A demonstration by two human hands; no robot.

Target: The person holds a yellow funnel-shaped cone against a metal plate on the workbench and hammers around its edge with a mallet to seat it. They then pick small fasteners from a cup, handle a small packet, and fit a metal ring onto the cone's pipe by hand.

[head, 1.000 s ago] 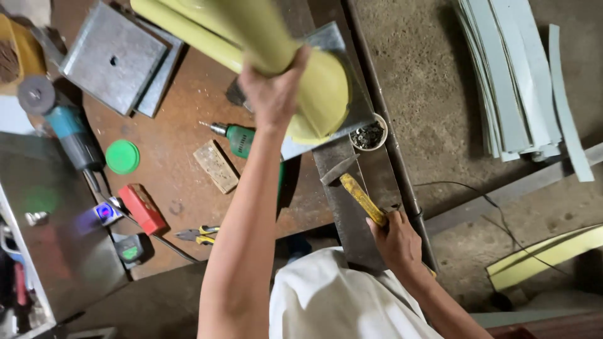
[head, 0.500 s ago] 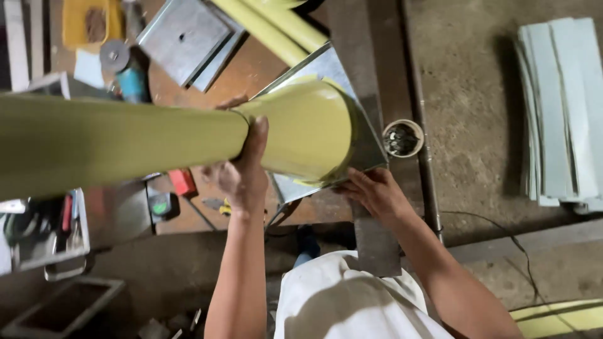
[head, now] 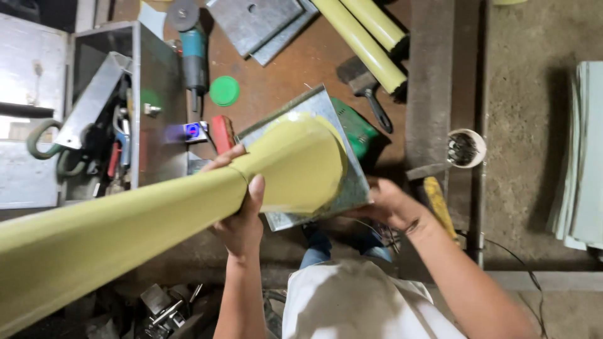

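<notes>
A long yellow-green metal pipe (head: 125,226) with a flared cone end (head: 301,166) runs from the lower left up to the middle of the view. My left hand (head: 242,210) grips the pipe just behind the cone. The cone's wide mouth rests on a square grey metal plate (head: 348,182) lying on the rusty workbench (head: 276,88). My right hand (head: 386,204) holds the plate's near right edge.
An angle grinder (head: 191,50), a green lid (head: 224,90), a red box (head: 222,133), more grey plates (head: 264,22), two yellow-green pipes (head: 370,37), a scraper (head: 367,91) and a cup of screws (head: 466,149) lie about. An open toolbox (head: 107,119) is at the left. Sheets (head: 581,157) are stacked at the right.
The pipe has swung so its cone now sits on the grey plate. My right hand has left the yellow tool and moved to the plate's edge. My left hand keeps its grip.
</notes>
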